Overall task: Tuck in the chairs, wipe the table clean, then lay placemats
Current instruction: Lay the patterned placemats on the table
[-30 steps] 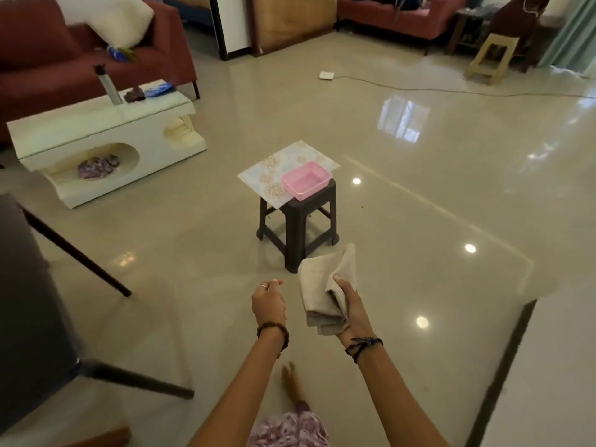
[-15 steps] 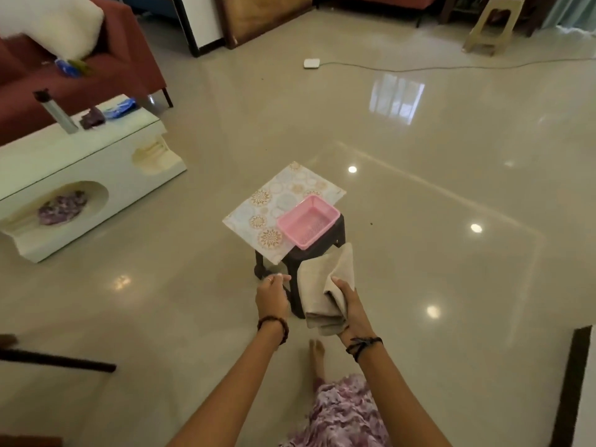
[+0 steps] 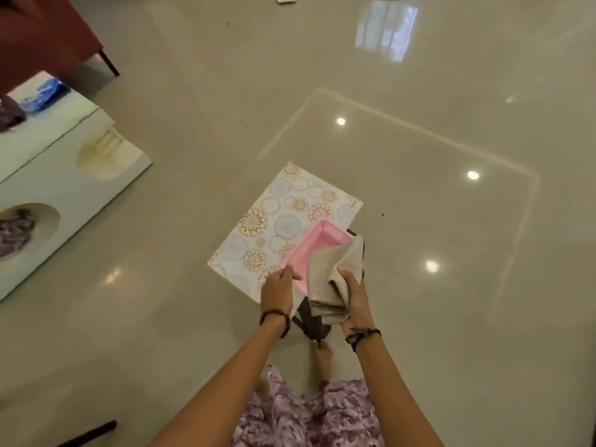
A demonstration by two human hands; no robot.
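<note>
A stack of floral placemats point(image 3: 274, 221) lies on a small dark stool point(image 3: 311, 324), overhanging it to the left. A pink plastic tray point(image 3: 325, 237) sits on the placemats' right side. My right hand point(image 3: 354, 295) grips a folded beige cloth point(image 3: 329, 269), held just above the tray's near end and hiding part of it. My left hand point(image 3: 277, 288) is at the tray's near left corner with its fingers curled. I cannot tell whether it grips the rim.
A white coffee table point(image 3: 64, 175) stands at the left, with a blue item point(image 3: 45, 93) on top. Behind it is a red sofa point(image 3: 38, 33). A dark chair leg point(image 3: 87, 432) shows at the bottom left. My bare foot point(image 3: 322, 356) is beside the stool on the glossy floor.
I have walked up to the stool and my view has tilted down. Both hands now reach the tray, the cloth still in my right hand.
</note>
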